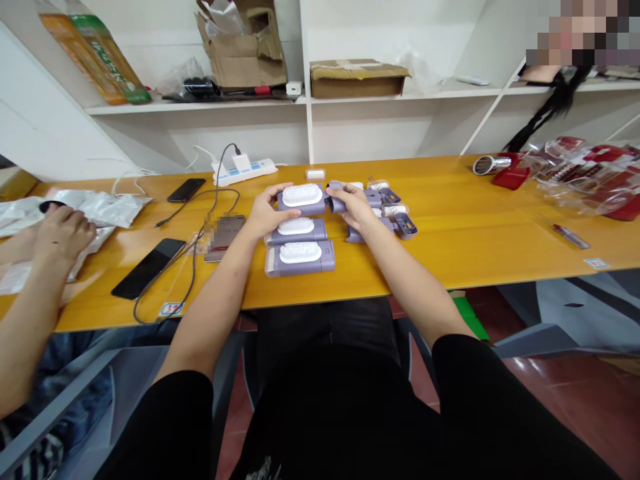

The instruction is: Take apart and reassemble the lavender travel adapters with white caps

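Note:
My left hand (pixel 270 212) is closed round the left end of a purple brush with white bristles (pixel 302 196), thumb along its near side. At the brush's right end, my right hand (pixel 354 205) pinches a small purple casing piece (pixel 336 197); whether the two parts touch, I cannot tell. Two similar brushes lie closer to me, bristles up: a middle brush (pixel 296 227) and a near brush (pixel 301 253). Beyond and below my right hand are more purple casing parts, among them an open cap (pixel 405 226), partly hidden by my fingers. A small white-topped piece (pixel 315 175) lies behind the brushes.
Left of me are a black phone (pixel 149 268), a smaller phone (pixel 187 190), a cable and a power strip (pixel 246 171). A co-worker's hand (pixel 65 230) rests on silver bags. Red items in clear plastic (pixel 590 173) and a pen-like tube (pixel 571 236) lie at right.

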The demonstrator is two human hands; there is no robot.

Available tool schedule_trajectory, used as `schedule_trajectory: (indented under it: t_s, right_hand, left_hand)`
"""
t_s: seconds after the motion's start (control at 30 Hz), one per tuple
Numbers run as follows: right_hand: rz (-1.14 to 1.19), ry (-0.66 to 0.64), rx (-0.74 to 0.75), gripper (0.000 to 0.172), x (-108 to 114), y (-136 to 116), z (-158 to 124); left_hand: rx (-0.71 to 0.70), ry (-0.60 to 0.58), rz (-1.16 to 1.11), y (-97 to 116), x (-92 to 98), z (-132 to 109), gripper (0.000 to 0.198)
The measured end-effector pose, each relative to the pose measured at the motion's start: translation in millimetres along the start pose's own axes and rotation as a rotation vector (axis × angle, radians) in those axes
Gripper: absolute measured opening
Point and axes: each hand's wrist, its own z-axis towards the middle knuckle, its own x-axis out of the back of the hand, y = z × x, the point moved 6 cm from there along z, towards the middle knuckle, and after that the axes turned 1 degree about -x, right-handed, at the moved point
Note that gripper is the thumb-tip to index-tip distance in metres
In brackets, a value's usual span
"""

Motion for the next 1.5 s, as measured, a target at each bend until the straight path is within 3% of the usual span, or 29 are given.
schedule_trajectory:
  t_s: [0.47,0.73,1.07,1.5]
  right_hand:
    - [-0.076,0.048,0.113,0.029,2,0,1]
    - [0.000,0.055,0.163,0.038,4,5,7]
    - [-0.049,0.096,0.185,0.038,2,1,3]
    - [-0.182,0.084,0.340,0.045,4,1,3]
  left_hand:
    - [-0.076,0.075,0.076,4,0.5,0,0.093]
    - [-0.063,0.093,0.018,-1,-2.7,1,0.102]
    - [-0.123,0.072,0.092,13,-2.7,-2,0.091]
    - [-0.193,0.069,0.137,30,-8.6,-6,0.086]
